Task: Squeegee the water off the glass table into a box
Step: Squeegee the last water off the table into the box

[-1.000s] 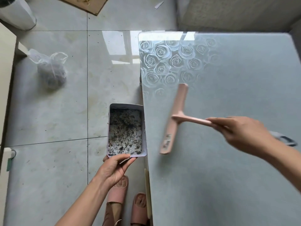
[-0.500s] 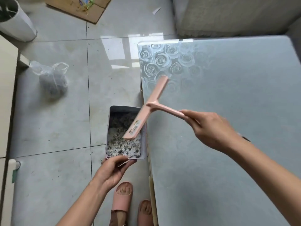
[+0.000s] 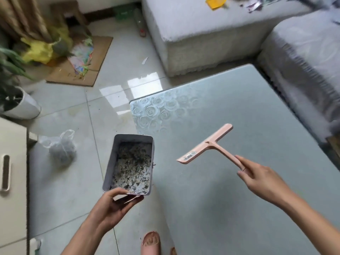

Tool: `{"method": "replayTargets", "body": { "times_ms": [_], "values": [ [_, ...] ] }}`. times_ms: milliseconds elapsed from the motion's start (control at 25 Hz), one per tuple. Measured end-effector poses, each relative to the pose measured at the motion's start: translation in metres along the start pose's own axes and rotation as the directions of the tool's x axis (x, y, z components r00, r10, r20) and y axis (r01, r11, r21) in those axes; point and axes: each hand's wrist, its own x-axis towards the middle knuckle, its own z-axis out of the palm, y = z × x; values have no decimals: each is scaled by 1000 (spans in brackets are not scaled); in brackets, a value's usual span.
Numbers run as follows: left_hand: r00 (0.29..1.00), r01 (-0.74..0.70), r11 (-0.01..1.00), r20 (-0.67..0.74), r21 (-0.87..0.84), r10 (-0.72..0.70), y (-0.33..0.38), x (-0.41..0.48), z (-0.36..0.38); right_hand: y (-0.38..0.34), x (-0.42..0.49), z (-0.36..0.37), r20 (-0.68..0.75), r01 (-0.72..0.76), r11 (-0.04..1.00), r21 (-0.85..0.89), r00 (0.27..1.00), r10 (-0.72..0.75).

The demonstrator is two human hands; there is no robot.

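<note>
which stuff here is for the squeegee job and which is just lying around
For the job: squeegee, held by right hand; box, held by left hand; glass table.
Lying about: plastic bag, plant pot, cardboard, sofa.

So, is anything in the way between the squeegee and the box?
Nothing visible. Only bare glass table lies between the squeegee in the right hand and the box the left hand holds beside its edge.
</note>
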Motion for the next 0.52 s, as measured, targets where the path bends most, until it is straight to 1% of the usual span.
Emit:
{"method": "replayTargets", "body": {
  "times_ms": [80, 160, 280, 360, 440, 520],
  "values": [
    [1000, -31, 996, 8, 84, 30, 14, 3, 19, 18, -6, 1, -28, -17, 999, 41, 999, 18],
    [999, -31, 982, 19, 185, 28, 24, 12, 38, 39, -9, 9, -42, -67, 987, 147, 996, 74],
    [999, 4, 945, 45, 327, -20, 30, 32, 66, 67, -12, 18, -57, -195, 898, 393, 970, 236],
    [996, 30, 918, 70, 394, -63, 35, 47, 93, 72, -1, 19, -80, -235, 835, 497, 946, 314],
    [989, 50, 865, 95, 500, -113, 44, 71, 133, 77, 31, 13, -150, -246, 792, 559, 909, 388],
    [984, 40, 798, 115, 601, -136, 54, 86, 165, 73, 72, 3, -154, -262, 787, 559, 899, 409]
  ]
}}
